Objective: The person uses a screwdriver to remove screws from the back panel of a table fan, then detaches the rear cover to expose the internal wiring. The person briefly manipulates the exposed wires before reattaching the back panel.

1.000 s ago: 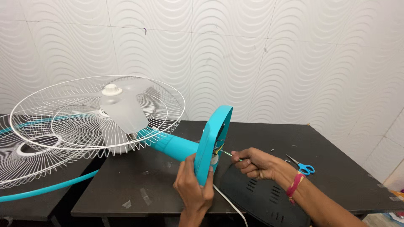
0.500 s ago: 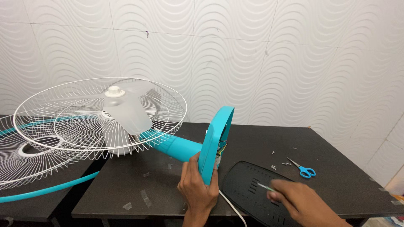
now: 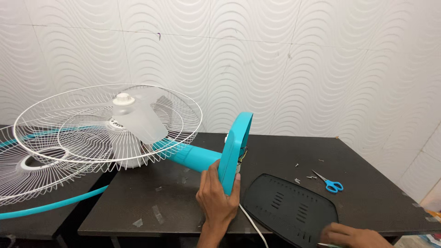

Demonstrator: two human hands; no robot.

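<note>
L hand [image 3: 218, 200] has its grip clamped on the lower edge of the teal fan base [image 3: 234, 151], which stands on edge near counter centre, thumb on the near face, fingers wrapped round the back. The teal neck [image 3: 193, 157] runs off toward 9 o'clock to the white wire guard [image 3: 108, 124] w/ the translucent blade [image 3: 138, 120] inside; a second guard half [image 3: 27, 174] hangs beyond it at the far 9 o'clock side. R hand [image 3: 351, 235] sits low at 5 o'clock, at the near edge of the counter [image 3: 376, 193], fingers curled together over something thin; can't tell what it is, or how tight the grip is. The black base cover [image 3: 290, 209] lies flat just beside the base at 4 o'clock, vent slots up. Blue-handled scissors [image 3: 330, 183] and a few loose screws [image 3: 298, 180] lie at 2–3 o'clock of the cover. A white cord [image 3: 252, 225] trails from the base toward 6 o'clock. Wiring shows in the open side of the base, facing 3 o'clock. Judgement: the work in hand looks like work on the opened underside. To do it well, keep the L hand firm & low so the base stays upright; the guard end is heavy & overhangs the counter, so it could tip. Keep the cord clear of the cover edge, and keep the screws in one spot, away from the counter edge.
</note>
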